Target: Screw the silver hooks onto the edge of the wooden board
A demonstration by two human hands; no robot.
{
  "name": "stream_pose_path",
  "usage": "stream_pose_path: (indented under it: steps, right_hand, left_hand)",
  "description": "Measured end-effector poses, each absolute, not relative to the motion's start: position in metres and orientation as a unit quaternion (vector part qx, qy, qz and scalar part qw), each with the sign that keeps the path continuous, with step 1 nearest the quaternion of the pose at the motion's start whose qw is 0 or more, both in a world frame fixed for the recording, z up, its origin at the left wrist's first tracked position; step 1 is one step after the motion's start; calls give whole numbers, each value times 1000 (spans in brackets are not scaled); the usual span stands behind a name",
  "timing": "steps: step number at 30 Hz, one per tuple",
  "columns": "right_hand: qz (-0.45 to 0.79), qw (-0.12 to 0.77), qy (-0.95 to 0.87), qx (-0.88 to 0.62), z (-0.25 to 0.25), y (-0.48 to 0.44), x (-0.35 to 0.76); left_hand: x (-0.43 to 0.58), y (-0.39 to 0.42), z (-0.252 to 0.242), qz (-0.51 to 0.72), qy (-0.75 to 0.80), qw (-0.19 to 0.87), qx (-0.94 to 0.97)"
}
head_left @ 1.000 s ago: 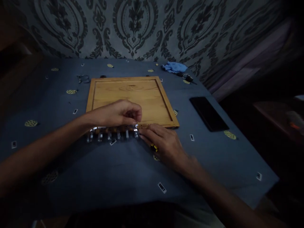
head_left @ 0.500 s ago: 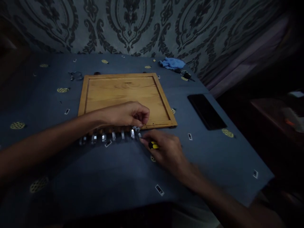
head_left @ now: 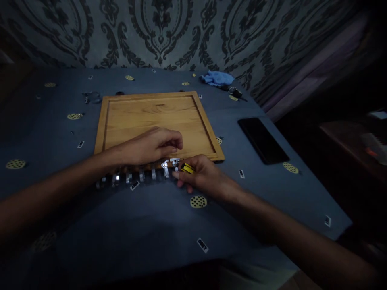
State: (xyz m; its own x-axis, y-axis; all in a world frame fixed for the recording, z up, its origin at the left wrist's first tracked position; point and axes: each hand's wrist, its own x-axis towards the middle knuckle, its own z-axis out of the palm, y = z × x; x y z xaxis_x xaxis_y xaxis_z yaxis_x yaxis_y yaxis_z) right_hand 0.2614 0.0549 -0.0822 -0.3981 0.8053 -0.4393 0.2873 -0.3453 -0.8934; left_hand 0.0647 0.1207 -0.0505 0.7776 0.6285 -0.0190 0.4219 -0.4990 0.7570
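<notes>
A framed wooden board lies flat on the table. Along its near edge runs a row of shiny bent metal clips, with a small flat metal plate at the right end. My left hand rests over the board's near side, fingers curled and thumb towards the index finger; whether anything is pinched there I cannot make out. Closed in my right hand is a tool with a yellow-and-black handle, its working end hidden. That hand's fingertips are beside the rightmost clip.
A black phone lies right of the board. Behind it are a blue cloth and keys. Small dark or clear pieces lie at the back left. A patterned wall covering rises behind the table.
My right hand has moved up and closer to the board's edge, turning the yellow-and-black handle. My left hand has shifted slightly left, away from the small metal plate. The view has also shifted slightly.
</notes>
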Motion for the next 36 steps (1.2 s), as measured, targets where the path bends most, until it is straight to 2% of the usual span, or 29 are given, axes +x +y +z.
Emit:
stream_pose_path:
  steps: [7,13,24,28,32,36]
  right_hand:
    - [697,203,-505,-468,-75,61,264]
    - [701,189,-518,-452,-73,64,264]
    - [690,192,-538,-445,-74,69,266]
    - [574,278,-600,-482,-60,59,278]
    - [317,394,-717,-480,-53,46,288]
    - [135,362,-835,-391,-75,42,289]
  left_hand:
    - [48,85,-46,33,354,270,895]
    - [60,65,-60,53,395,162,903]
    - [69,60,-64,74,422,134,894]
    - [69,59,-64,73,428,140,890]
    - [70,58,-65,70,437,148,885]
    - [71,56,-63,71,447,158,878]
